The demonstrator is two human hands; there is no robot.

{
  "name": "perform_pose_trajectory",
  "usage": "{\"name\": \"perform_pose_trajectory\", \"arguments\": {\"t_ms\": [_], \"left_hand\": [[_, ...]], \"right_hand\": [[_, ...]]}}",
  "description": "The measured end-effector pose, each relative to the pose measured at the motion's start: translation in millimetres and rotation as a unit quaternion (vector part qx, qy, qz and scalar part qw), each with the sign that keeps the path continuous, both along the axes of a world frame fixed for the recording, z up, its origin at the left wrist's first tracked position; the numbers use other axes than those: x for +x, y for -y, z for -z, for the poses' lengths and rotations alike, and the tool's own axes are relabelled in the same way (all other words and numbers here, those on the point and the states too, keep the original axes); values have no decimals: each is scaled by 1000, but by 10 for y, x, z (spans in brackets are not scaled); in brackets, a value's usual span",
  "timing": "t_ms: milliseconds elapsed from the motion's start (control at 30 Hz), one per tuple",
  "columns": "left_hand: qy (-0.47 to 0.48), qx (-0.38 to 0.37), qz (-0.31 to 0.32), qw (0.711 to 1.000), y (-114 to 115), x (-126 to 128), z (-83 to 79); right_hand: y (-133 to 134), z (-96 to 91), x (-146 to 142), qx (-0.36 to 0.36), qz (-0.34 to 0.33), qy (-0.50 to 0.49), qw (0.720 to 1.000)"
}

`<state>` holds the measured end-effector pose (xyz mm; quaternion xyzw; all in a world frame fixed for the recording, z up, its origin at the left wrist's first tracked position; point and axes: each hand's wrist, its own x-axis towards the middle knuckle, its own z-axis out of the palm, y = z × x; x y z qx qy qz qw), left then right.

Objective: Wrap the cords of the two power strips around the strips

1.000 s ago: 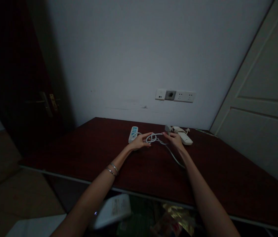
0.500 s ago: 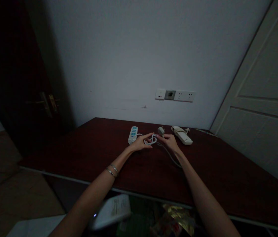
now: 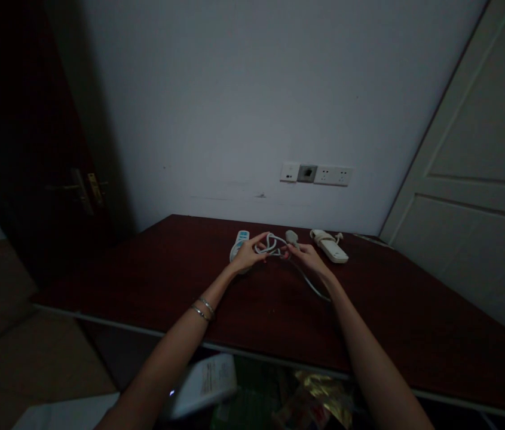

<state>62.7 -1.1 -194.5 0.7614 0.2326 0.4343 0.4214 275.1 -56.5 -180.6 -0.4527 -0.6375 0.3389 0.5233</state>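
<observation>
A white power cord (image 3: 272,244) lies looped on the dark red table (image 3: 180,275), running from a white and blue power strip (image 3: 239,240). My left hand (image 3: 247,256) pinches the loops of the cord just right of that strip. My right hand (image 3: 308,257) grips the cord close to its grey plug (image 3: 292,236), which pokes up above the fingers. The rest of the cord trails toward me under my right forearm. Both hands are nearly touching over the loops.
A second white power strip (image 3: 330,246) with its cord bundled lies to the right near the wall. Wall sockets (image 3: 316,174) sit above the table. A dark door (image 3: 32,149) stands left, a pale door (image 3: 485,161) right. Clutter shows below the table's front edge.
My left hand has lifted the cord loops up and slightly left, over the blue and white strip. My right hand has moved left with the plug, closing the gap between the hands.
</observation>
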Motion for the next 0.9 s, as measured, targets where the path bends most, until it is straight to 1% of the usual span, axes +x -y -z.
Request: {"name": "perform_pose_trajectory", "arguments": {"t_ms": [133,233,433,600,667,733,800,900], "left_hand": [[-35,32,4,999,-19,-21,-12],[-51,40,12,998,-44,-16,21],[-71,61,36,995,-72,56,140],[-68,115,31,991,-25,74,126],[-72,126,23,989,7,83,107],[-66,110,9,992,45,109,94],[-36,66,-13,997,89,150,86],[16,-5,-66,998,152,212,72]], "right_hand": [[-18,6,49,6,49,-27,998],[-12,1,39,2,66,-26,997],[25,-25,-45,1,48,15,999],[35,-10,-88,23,47,42,998],[35,0,-94,36,51,51,997],[44,7,-105,53,54,62,995],[64,8,-132,68,53,71,994],[96,10,-203,86,45,79,992]]}}
